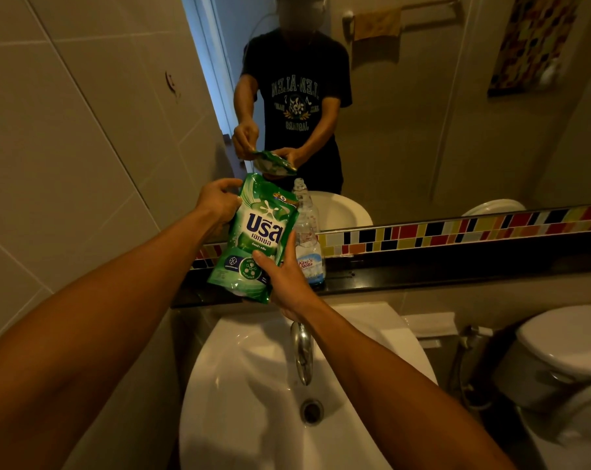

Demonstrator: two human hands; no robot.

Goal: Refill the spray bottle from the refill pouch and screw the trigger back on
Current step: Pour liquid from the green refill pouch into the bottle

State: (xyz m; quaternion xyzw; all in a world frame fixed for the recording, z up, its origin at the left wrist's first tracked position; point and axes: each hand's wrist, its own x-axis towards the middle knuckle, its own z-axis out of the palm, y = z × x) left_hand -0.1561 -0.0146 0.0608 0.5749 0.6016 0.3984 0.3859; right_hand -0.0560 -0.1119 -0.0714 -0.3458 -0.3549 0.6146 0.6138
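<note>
A green refill pouch (258, 234) with white lettering is held upright above the dark ledge, in front of the mirror. My left hand (219, 200) grips its upper left corner. My right hand (285, 278) holds its lower right side, thumb across the front. Just behind the pouch, to its right, a clear plastic spray bottle (307, 239) with a blue and white label stands on the ledge with its neck uncovered. No trigger head is in view.
A white sink (253, 395) with a chrome tap (302, 352) lies below the hands. The black ledge (423, 266) runs right under a coloured tile strip. A toilet (565, 351) stands at the right. The mirror reflects the person.
</note>
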